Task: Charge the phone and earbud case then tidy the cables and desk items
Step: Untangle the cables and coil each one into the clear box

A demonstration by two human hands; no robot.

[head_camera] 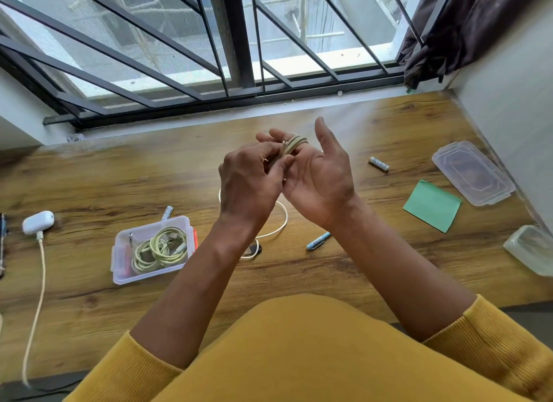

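Both hands are raised over the middle of the wooden desk [89, 174]. A pale beige cable [294, 143] is wound in several loops round the fingers of my right hand [321, 177], whose palm faces up with the thumb raised. My left hand [250, 183] pinches the cable's strand next to those loops. A white cable [282, 222] hangs from the hands to the desk. At the far left the white earbud case [38, 221] lies with a cream charging cable [39, 297] plugged into it. An open clear box [179, 222] holds coiled pale green cables [160, 250].
The box's clear lid [472, 172] lies at the right, beside a green sticky-note pad [432, 205]. Two batteries [378, 163] [167, 212], a blue pen [317, 241] and a small dark object [253, 250] lie loose. A second clear container [531, 249] sits at the right edge.
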